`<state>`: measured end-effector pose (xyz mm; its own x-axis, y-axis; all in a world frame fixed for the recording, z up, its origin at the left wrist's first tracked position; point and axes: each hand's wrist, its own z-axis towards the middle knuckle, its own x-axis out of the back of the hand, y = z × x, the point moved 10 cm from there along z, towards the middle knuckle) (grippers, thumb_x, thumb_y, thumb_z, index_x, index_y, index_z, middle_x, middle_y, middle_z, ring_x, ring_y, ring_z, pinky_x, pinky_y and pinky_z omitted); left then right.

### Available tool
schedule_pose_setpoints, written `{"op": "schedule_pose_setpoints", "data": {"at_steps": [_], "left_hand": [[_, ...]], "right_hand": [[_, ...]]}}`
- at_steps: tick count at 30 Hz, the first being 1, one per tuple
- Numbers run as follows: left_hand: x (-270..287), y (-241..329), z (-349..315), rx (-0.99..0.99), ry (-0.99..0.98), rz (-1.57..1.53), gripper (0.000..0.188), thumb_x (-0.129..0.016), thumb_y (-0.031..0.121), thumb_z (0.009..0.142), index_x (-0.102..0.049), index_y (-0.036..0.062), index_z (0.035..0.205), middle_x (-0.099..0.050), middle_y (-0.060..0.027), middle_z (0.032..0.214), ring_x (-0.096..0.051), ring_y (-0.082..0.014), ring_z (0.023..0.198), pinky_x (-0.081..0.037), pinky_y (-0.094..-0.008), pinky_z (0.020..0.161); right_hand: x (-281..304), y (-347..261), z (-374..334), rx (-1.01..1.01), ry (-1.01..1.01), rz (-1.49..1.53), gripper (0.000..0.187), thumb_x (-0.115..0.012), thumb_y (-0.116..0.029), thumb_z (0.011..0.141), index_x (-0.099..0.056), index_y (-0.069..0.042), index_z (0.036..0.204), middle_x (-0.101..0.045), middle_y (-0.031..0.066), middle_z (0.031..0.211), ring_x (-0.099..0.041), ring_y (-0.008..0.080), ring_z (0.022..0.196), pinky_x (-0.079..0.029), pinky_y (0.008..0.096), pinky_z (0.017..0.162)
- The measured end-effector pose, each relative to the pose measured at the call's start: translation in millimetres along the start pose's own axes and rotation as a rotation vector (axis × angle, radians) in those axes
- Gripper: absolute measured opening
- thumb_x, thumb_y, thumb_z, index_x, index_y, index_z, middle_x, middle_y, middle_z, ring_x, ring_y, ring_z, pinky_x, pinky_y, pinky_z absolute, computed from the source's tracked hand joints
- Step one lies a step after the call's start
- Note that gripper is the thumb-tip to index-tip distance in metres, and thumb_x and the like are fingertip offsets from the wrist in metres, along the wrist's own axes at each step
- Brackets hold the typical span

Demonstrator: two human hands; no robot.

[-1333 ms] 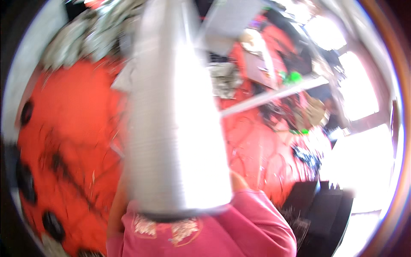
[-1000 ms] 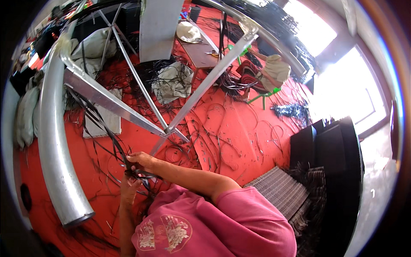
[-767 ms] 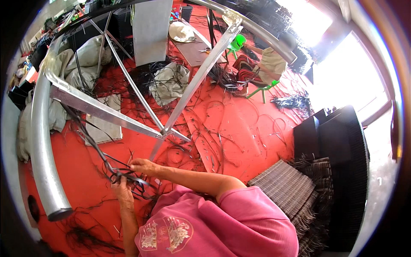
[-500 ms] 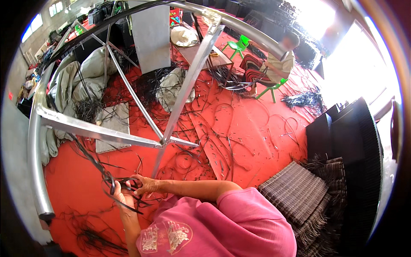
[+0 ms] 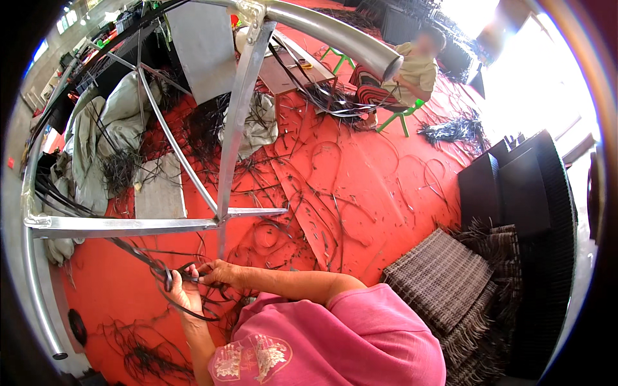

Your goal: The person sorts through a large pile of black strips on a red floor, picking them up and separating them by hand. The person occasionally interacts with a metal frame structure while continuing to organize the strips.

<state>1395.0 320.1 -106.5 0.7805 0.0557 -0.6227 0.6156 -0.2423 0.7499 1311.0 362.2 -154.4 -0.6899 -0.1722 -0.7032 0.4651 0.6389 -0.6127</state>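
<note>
Currently, left hand (image 5: 185, 293) grips a looped bundle of dark strips (image 5: 152, 262), right hand (image 5: 219, 273) pinches strands just beside it, and the bundle trails leftward beyond both hands toward the metal frame (image 5: 129, 225).

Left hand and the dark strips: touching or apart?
Touching: the head view shows the left hand with the dark strips running against its thumb and fingers.

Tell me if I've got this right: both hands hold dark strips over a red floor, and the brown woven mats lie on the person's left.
Not quite: the brown woven mats lie on the person's right, as the head view shows. The left hand and right hand do hold dark strips over a red floor.
</note>
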Motion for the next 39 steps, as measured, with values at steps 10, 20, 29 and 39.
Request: {"op": "schedule_pose_setpoints", "data": {"at_steps": [10, 20, 29, 39], "left_hand": [[12.5, 14.6, -13.3, -0.019, 0.156, 0.336, 0.027, -0.069, 0.013, 0.073, -0.056, 0.0031, 0.094, -0.06, -0.0048, 0.087, -0.061, -0.0175, 0.078, -0.053, -0.032, 0.068], [-30.3, -8.3, -38.3, 0.422, -0.185, -0.24, 0.035, -0.047, 0.029, 0.091, -0.051, 0.0023, 0.112, -0.06, -0.0159, 0.097, -0.061, -0.0334, 0.089, -0.049, -0.0524, 0.079], [66.2, 84.2, -36.4, -0.094, 0.06, 0.024, 0.034, -0.044, -0.005, 0.08, -0.053, 0.0008, 0.112, -0.061, -0.0207, 0.1, -0.065, -0.0298, 0.08, -0.058, -0.0343, 0.059], [95.8, 134.0, -58.8, -0.234, -0.049, -0.234, 0.03, -0.039, 0.009, 0.091, -0.052, 0.0008, 0.117, -0.058, -0.0198, 0.101, -0.048, -0.0143, 0.051, -0.049, -0.0366, 0.067]], "right_hand": [[19.1, -47.1, -10.5, 0.021, 0.105, 0.039, 0.026, -0.054, -0.024, 0.086, -0.057, -0.01, 0.107, -0.06, 0.0069, 0.094, -0.053, 0.0181, 0.065, -0.046, 0.0383, 0.051], [-29.3, -34.1, 6.5, -0.024, -0.145, 0.326, 0.034, -0.052, -0.021, 0.09, -0.049, -0.001, 0.117, -0.06, 0.0103, 0.098, -0.055, 0.0121, 0.066, -0.051, 0.0281, 0.055], [26.6, -45.8, 13.1, 0.155, 0.119, -0.022, 0.023, -0.052, 0.003, 0.082, -0.056, 0.003, 0.105, -0.056, 0.0059, 0.088, -0.047, 0.0098, 0.061, -0.041, 0.0209, 0.052], [182.9, -2.8, 4.2, 0.155, 0.54, -0.435, 0.014, -0.055, -0.004, 0.082, -0.065, 0.0, 0.091, -0.06, 0.0017, 0.071, -0.048, 0.0067, 0.055, -0.04, 0.0195, 0.05]]}}
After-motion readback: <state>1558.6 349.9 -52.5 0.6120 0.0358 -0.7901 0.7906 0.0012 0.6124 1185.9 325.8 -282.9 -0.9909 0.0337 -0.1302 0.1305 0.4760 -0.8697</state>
